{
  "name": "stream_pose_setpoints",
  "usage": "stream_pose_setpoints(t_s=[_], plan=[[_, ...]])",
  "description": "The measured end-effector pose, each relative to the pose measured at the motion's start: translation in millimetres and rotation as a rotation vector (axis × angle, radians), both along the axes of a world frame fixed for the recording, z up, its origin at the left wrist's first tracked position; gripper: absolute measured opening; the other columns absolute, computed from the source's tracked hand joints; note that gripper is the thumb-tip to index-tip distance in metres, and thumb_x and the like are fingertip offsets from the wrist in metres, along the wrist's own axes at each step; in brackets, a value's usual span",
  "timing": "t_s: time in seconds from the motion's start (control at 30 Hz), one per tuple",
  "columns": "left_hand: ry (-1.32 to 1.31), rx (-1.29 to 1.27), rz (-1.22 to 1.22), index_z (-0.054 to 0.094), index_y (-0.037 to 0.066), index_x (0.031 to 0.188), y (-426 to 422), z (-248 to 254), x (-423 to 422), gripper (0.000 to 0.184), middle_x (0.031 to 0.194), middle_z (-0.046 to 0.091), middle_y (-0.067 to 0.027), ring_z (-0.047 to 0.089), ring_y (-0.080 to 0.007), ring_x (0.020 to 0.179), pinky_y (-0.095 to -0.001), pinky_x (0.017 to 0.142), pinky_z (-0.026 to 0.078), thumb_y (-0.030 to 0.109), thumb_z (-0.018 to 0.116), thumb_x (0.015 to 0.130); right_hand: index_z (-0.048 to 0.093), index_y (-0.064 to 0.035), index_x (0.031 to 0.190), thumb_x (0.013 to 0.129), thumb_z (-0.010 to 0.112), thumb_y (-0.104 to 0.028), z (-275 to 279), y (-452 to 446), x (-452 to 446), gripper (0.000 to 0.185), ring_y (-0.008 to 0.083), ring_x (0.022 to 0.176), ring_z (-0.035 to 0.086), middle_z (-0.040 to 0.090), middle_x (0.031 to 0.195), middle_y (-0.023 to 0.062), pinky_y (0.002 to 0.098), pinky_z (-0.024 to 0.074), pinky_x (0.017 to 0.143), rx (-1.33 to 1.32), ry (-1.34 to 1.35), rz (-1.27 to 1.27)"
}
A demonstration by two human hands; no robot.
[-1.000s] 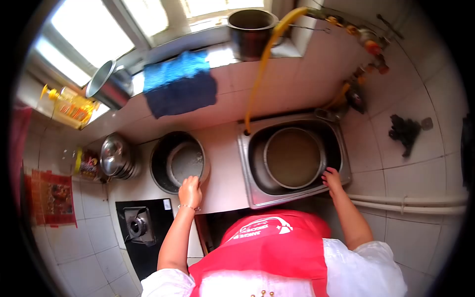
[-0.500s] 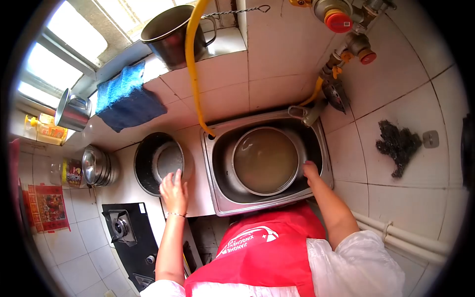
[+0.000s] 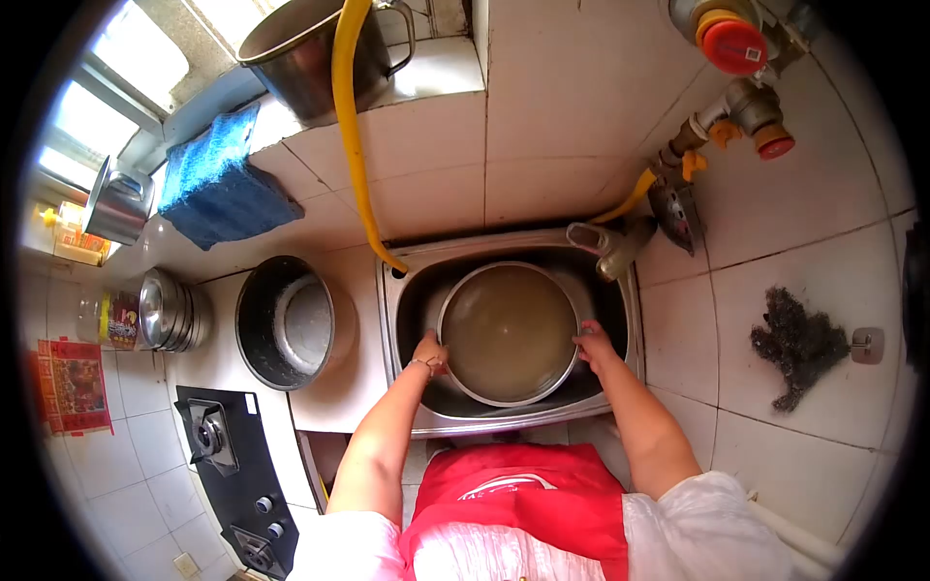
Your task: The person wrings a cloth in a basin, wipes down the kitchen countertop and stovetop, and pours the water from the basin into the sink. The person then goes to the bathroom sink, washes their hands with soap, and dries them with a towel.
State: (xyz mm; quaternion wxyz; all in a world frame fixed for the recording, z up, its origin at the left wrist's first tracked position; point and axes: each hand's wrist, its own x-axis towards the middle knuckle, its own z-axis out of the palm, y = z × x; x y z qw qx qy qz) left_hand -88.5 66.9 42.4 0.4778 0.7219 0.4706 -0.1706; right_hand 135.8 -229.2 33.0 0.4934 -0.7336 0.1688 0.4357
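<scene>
A round metal basin [image 3: 509, 402] full of cloudy, brownish water [image 3: 506, 329] sits in the stainless steel sink [image 3: 635, 320]. My left hand [image 3: 432, 353], with a bracelet at the wrist, grips the basin's left edge, its fingers partly hidden against the side. At the opposite edge my right hand [image 3: 594, 346] holds the rim, thumb toward the top and the other fingers down the outside. On the counter left of the sink stands a deep metal pot [image 3: 344, 329] with a wet-looking inside; neither hand touches it.
A faucet [image 3: 615, 254] reaches over the sink's back right corner, and a yellow hose [image 3: 351, 126] hangs down at its back left. Stacked metal bowls [image 3: 170, 310] and a black gas stove [image 3: 218, 455] are on the left. A blue cloth [image 3: 228, 184] drapes from the ledge.
My left hand has left the pot on the counter and moved right to the basin's left edge. My right hand has closed on the basin's right rim. The view has shifted slightly.
</scene>
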Motion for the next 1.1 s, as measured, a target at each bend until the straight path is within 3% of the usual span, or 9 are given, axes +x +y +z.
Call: stream_pose_setpoints(t_s=[0.07, 0.17, 0.27, 0.4, 0.63, 0.7, 0.83, 0.97, 1.1], plan=[[-0.089, -0.104, 0.080, 0.049, -0.003, 0.108, -2, 9, -3, 0.034, 0.096, 0.063, -0.0239, 0.066, -0.0347, 0.078, -0.0418, 0.057, 0.056, 0.011, 0.061, 0.079, 0.051, -0.0174, 0.107, 0.073, 0.064, 0.000, 10, 7, 7, 0.039, 0.0127, 0.071, 0.051, 0.054, 0.087, -0.0001, 0.0294, 0.0406, 0.059, -0.027, -0.020, 0.032], [-0.118, -0.240, 0.211, 0.049, -0.001, 0.105, -7, 56, -3, 0.028, 0.091, 0.063, -0.0186, 0.065, -0.0296, 0.070, -0.0391, 0.053, 0.056, 0.007, 0.059, 0.080, 0.049, -0.0172, 0.097, 0.071, 0.063, 0.002, 20, 3, 5, 0.035, 0.0119, 0.067, 0.050, 0.051, 0.081, -0.0020, 0.0282, 0.0391, 0.056, -0.010, -0.011, 0.094], [-0.231, -0.268, 0.217, 0.048, 0.000, 0.105, -6, 75, -16, 0.025, 0.091, 0.060, -0.0151, 0.065, -0.0263, 0.073, -0.0370, 0.053, 0.057, 0.007, 0.057, 0.083, 0.048, -0.0153, 0.092, 0.069, 0.062, 0.004, 48, 9, 2, 0.033, 0.0100, 0.062, 0.048, 0.048, 0.075, -0.0028, 0.0246, 0.0359, 0.050, 0.086, -0.062, 0.141], [-0.276, -0.289, 0.217, 0.047, 0.001, 0.105, -1, 127, -44, 0.023, 0.090, 0.057, -0.0117, 0.062, -0.0219, 0.074, -0.0339, 0.053, 0.058, 0.010, 0.057, 0.087, 0.048, -0.0086, 0.088, 0.067, 0.059, 0.005, 134, 27, -13, 0.028, 0.0088, 0.059, 0.045, 0.046, 0.071, -0.0015, 0.0231, 0.0316, 0.047, 0.162, -0.114, 0.175], [-0.397, -0.375, 0.357, 0.048, 0.003, 0.098, 6, 189, -103, 0.019, 0.080, 0.051, -0.0034, 0.055, -0.0109, 0.063, -0.0258, 0.048, 0.054, 0.011, 0.061, 0.087, 0.045, -0.0124, 0.081, 0.065, 0.057, 0.006, 210, 64, -29, 0.026, 0.0053, 0.051, 0.039, 0.045, 0.067, -0.0040, 0.0219, 0.0253, 0.041, 0.311, -0.210, 0.257], [-0.427, -0.391, 0.395, 0.049, 0.004, 0.100, 10, 202, -122, 0.019, 0.085, 0.056, -0.0045, 0.059, -0.0124, 0.073, -0.0272, 0.053, 0.054, 0.012, 0.061, 0.088, 0.044, -0.0130, 0.078, 0.064, 0.057, 0.005, 220, 79, -31, 0.026, 0.0052, 0.048, 0.037, 0.044, 0.064, -0.0046, 0.0219, 0.0241, 0.039, 0.374, -0.213, 0.267], [-0.527, -0.406, 0.420, 0.046, 0.002, 0.103, 19, 228, -149, 0.021, 0.091, 0.057, -0.0069, 0.061, -0.0140, 0.073, -0.0278, 0.056, 0.056, 0.012, 0.059, 0.090, 0.046, -0.0109, 0.078, 0.064, 0.056, 0.005, 258, 112, -38, 0.024, 0.0058, 0.048, 0.038, 0.045, 0.064, -0.0036, 0.0222, 0.0250, 0.040, 0.367, -0.249, 0.357], [-0.609, -0.474, 0.465, 0.044, 0.002, 0.104, 33, 254, -170, 0.022, 0.093, 0.056, -0.0075, 0.062, -0.0136, 0.074, -0.0266, 0.058, 0.056, 0.014, 0.057, 0.091, 0.046, -0.0082, 0.077, 0.061, 0.054, 0.007, 285, 145, -44, 0.023, 0.0105, 0.060, 0.045, 0.046, 0.069, -0.0006, 0.0245, 0.0360, 0.052, 0.390, -0.293, 0.393], [-0.691, -0.525, 0.473, 0.043, 0.002, 0.107, 51, 265, -184, 0.023, 0.095, 0.057, -0.0083, 0.063, -0.0141, 0.076, -0.0265, 0.060, 0.056, 0.014, 0.056, 0.092, 0.046, -0.0085, 0.078, 0.062, 0.053, 0.007, 318, 177, -56, 0.023, 0.0112, 0.058, 0.045, 0.046, 0.069, -0.0004, 0.0253, 0.0355, 0.049, 0.321, -0.339, 0.420]])
